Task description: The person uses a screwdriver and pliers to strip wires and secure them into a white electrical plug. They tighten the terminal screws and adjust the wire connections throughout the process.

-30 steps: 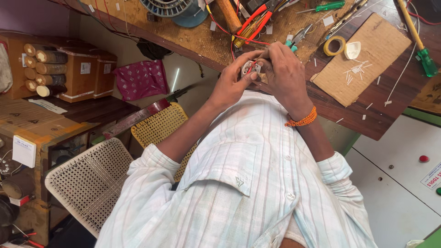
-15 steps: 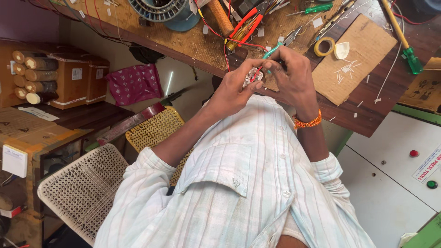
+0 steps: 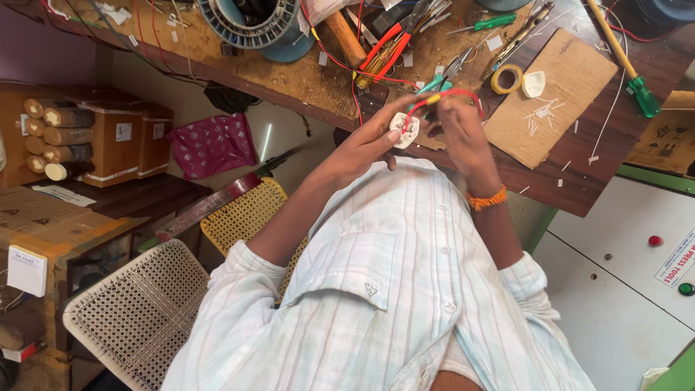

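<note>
The left hand [image 3: 365,145] pinches a small white plug [image 3: 404,129] between thumb and fingers, just above the table [image 3: 289,80] edge. The right hand [image 3: 460,130] is closed on a red wire [image 3: 452,95] — it loops over the knuckles into the plug. Beyond the right hand lies a tape roll [image 3: 506,78].

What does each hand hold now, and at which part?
Left hand grips the white plug by its edge; right hand pinches the red wire near the plug.

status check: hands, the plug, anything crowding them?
Left hand grips white plug. Right hand at its red wire. Workbench cluttered behind; nothing between hands.
</note>
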{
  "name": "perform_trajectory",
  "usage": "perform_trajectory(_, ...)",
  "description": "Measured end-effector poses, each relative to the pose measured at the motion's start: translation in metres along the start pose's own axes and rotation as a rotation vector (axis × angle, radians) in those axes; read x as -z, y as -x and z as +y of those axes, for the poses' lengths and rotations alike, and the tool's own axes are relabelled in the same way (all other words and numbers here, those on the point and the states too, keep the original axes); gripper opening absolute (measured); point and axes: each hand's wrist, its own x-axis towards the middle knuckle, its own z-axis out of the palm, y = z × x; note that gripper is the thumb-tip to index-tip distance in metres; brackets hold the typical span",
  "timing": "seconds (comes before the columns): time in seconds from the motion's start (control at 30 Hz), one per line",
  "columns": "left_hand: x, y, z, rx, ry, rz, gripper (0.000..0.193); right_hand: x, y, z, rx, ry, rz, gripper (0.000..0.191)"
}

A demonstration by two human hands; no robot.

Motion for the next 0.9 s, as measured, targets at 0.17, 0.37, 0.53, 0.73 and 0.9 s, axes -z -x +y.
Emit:
perform_trajectory(0.17,0.001,-0.004,-0.032,-0.008,-0.155,0.095,0.05,-0.005,-0.002,0.015,0.117,0.033,-0.057,0.027)
perform_trajectory(0.37,0.002,-0.005,-0.053,-0.118,-0.153,0.129,0.044,-0.032,0.012,0.007,0.163,-0.156,0.118,0.025)
perform_trajectory(0.53,-0.013,-0.009,-0.05,-0.155,-0.162,0.259,0.04,-0.052,0.024,-0.01,0.226,0.298,0.44,0.022)
perform_trajectory(0.73,-0.024,0.002,-0.026,-0.224,-0.555,0.287,0.037,-0.063,0.028,-0.013,0.34,0.341,0.538,0.021)
perform_trajectory(0.9,-0.029,-0.004,-0.013,-0.412,-0.793,0.179,0.029,-0.06,0.039,-0.001,0.267,0.075,0.575,0.025)
